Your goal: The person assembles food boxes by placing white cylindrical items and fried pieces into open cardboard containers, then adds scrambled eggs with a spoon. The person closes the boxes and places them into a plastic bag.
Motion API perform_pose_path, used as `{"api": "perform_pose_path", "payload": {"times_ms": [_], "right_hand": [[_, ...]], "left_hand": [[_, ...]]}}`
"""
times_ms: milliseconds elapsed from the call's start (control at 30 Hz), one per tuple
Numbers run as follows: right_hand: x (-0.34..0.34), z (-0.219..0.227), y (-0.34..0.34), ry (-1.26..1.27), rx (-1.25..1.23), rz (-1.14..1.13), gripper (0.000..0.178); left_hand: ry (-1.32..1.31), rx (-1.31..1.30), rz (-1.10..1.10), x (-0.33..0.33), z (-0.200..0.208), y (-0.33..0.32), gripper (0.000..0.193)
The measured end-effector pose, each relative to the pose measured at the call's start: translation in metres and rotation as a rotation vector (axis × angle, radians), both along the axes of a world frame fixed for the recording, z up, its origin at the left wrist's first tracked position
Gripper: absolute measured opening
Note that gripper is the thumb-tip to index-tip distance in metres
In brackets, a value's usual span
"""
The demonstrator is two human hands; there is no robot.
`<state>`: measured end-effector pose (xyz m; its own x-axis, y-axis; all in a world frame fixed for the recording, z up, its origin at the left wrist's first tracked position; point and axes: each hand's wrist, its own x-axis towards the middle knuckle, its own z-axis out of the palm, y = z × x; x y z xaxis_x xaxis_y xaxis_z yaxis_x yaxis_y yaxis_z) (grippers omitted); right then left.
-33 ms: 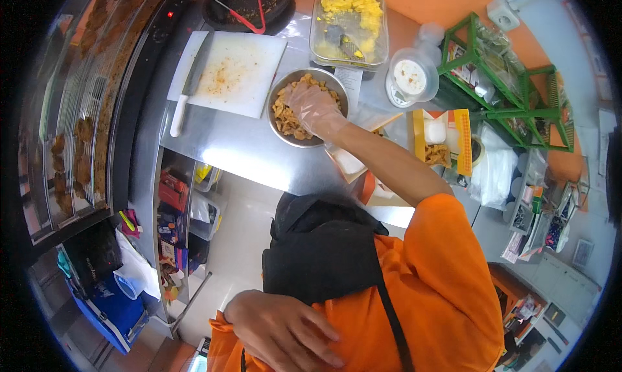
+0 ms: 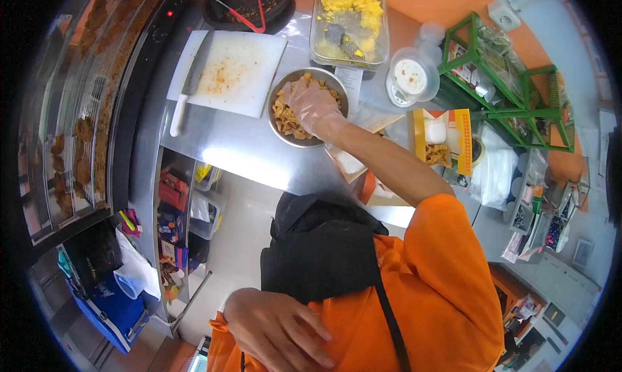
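The gloved right hand (image 2: 316, 109) is sunk into browned pieces (image 2: 287, 122), its fingers (image 2: 298, 98) partly hidden; whether any are gripped cannot be told. The steel bowl (image 2: 339, 86) is set around those fingers. The bare left hand (image 2: 275, 328), loosely uncurled, is held well apart, so the bowl could be slid or pieces spilled by a hard scoop.

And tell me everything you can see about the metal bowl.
The metal bowl is round, silvery and steel-looking, with a thin rim and no handle in view. It sits upright on the shiny counter, just right of the white cutting board; whether they touch is unclear. Brown food pieces lie inside, and the right hand, in a clear glove, is among them, hiding part of the interior.
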<state>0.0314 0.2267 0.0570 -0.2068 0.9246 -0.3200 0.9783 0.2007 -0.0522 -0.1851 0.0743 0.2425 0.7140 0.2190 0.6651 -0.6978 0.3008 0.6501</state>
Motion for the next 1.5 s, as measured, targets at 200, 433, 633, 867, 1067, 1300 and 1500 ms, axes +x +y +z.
{"api": "perform_pose_path", "payload": {"times_ms": [200,433,633,867,1067,1300,1500], "right_hand": [[0.006,0.006,-0.002,0.014,0.028,0.011,0.091],[0.014,0.006,0.011,0.112,-0.194,-0.046,0.108],[0.001,0.005,0.007,0.248,-0.231,-0.068,0.104],[-0.027,0.001,0.004,0.194,-0.217,0.002,0.102],[-0.034,-0.008,0.009,0.21,-0.222,-0.084,0.101],[-0.03,-0.012,0.006,0.154,-0.121,-0.033,0.09],[-0.024,-0.011,0.004,0.153,-0.056,-0.039,0.066]], "left_hand": [[0.543,-0.498,0.383,-0.04,-0.084,0.018,0.045],[1.112,-0.948,0.689,-0.056,-0.234,-0.019,0.041],[1.179,-0.984,0.827,-0.049,-0.256,-0.036,0.043],[1.134,-0.739,0.838,0.002,-0.249,0.027,0.071],[1.164,-0.698,0.88,0.025,-0.253,0.045,0.077],[1.158,-0.639,0.889,0.032,-0.254,0.051,0.074],[1.174,-0.685,0.899,0.037,-0.251,0.053,0.073]]}}
